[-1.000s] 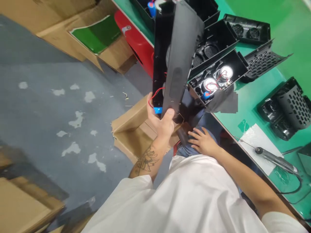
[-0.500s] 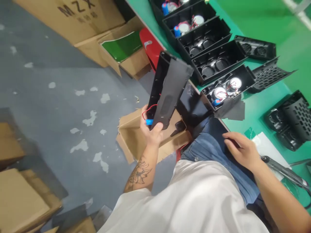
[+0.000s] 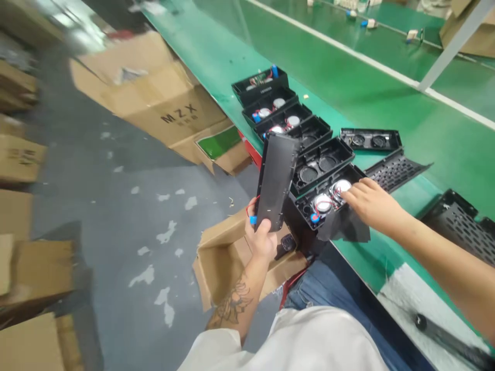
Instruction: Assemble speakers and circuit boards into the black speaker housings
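Observation:
My left hand (image 3: 263, 238) grips the lower end of a black plastic speaker housing (image 3: 276, 180), tilted upright off the bench's near edge. A red wire and a small blue part (image 3: 253, 220) stick out beside the fingers. My right hand (image 3: 369, 202) is closed over the near right edge of another speaker housing (image 3: 299, 198), fingertips by its right speaker driver (image 3: 342, 187); its thumb is hidden. Inside that housing also sit a left speaker driver (image 3: 322, 203), red wires and a blue part (image 3: 315, 218). A thin dark flap (image 3: 342, 226) lies at its near side.
Several black housings (image 3: 266, 90) stand in a row along the green bench (image 3: 417, 206). Beyond are a two-hole panel (image 3: 371, 140) and a perforated grille (image 3: 400, 170). A dark handheld tool (image 3: 448, 337) lies lower right. An opened carton (image 3: 220, 257) is below my left hand; cartons (image 3: 166, 111) stand along the bench.
My right hand has gone from above my lap to the nearest housing with drivers. My left hand still holds its housing, now turned more face-on. The view has swung up along the bench.

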Tool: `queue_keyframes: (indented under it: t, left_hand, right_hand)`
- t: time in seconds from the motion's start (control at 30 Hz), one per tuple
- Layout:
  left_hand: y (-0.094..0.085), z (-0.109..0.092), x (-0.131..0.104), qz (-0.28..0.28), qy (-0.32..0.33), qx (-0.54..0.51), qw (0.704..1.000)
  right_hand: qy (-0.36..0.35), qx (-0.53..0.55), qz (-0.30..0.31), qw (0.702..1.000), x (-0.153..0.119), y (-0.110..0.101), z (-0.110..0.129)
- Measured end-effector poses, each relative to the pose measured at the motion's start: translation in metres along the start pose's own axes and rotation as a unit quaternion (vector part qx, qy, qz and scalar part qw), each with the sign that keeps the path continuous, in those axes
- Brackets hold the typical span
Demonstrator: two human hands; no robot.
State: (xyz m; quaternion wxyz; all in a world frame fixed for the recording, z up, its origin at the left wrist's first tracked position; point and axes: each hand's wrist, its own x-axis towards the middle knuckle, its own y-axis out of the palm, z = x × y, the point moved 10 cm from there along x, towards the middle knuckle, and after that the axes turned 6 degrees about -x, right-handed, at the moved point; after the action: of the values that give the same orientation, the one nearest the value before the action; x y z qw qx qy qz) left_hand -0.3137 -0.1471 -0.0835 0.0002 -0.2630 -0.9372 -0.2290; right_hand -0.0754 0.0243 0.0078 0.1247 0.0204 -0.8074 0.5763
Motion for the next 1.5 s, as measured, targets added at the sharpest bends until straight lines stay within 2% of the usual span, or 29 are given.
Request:
queue_keyframes:
  t: [0.17,0.27,0.4,0.5,0.6,0.7,0.77,0.87,1.0,1.1,1.17,1.23,1.37,1.5]
  left_hand:
    - [0.012,-0.016,0.028,-0.042,0.009,-0.013,0.999]
    - [0.025,-0.024,0.047,-0.074,-0.005,-0.01,0.997]
    - [0.047,-0.033,0.068,-0.115,-0.037,0.005,0.993]
    - [0.055,-0.043,0.08,-0.148,-0.056,0.015,0.987]
    - [0.054,-0.056,0.092,-0.176,-0.071,0.026,0.981]
    - [0.047,-0.071,0.113,-0.193,-0.065,0.038,0.978]
    - [0.041,-0.08,0.137,-0.204,-0.048,0.039,0.977]
    - [0.033,-0.085,0.19,-0.221,-0.019,0.027,0.975]
    - [0.025,-0.069,0.283,-0.235,-0.006,0.017,0.972]
    - [0.019,-0.049,0.357,-0.242,-0.003,0.039,0.97]
    - [0.013,-0.038,0.403,-0.251,0.007,0.069,0.965]
    - [0.009,-0.026,0.445,-0.257,0.008,0.107,0.96]
    - [0.006,0.001,0.514,-0.259,-0.002,0.172,0.95]
    - [0.004,0.014,0.562,-0.258,0.007,0.228,0.939]
  right_hand:
    - [-0.049,0.013,-0.023,0.998,-0.001,0.002,-0.005]
    - [-0.065,0.049,-0.031,0.996,-0.005,-0.003,-0.003]
    - [-0.063,0.108,-0.037,0.991,-0.01,-0.033,-0.002]
    - [-0.056,0.147,-0.042,0.987,-0.009,-0.064,-0.019]
    - [-0.038,0.165,-0.052,0.984,0.009,-0.083,-0.062]
    - [-0.01,0.166,-0.066,0.984,0.046,-0.084,-0.123]
    - [0.005,0.158,-0.078,0.984,0.077,-0.081,-0.167]
    - [0.015,0.14,-0.101,0.985,0.128,-0.077,-0.229]
    - [-0.023,0.13,-0.16,0.978,0.205,-0.071,-0.29]
    - [-0.06,0.133,-0.206,0.967,0.27,-0.053,-0.32]
    - [-0.059,0.129,-0.222,0.965,0.316,-0.033,-0.336]
    - [-0.041,0.123,-0.211,0.969,0.361,-0.005,-0.351]
    - [-0.041,0.107,-0.126,0.985,0.449,0.067,-0.361]
    - [0.018,0.094,-0.014,0.995,0.527,0.155,-0.354]
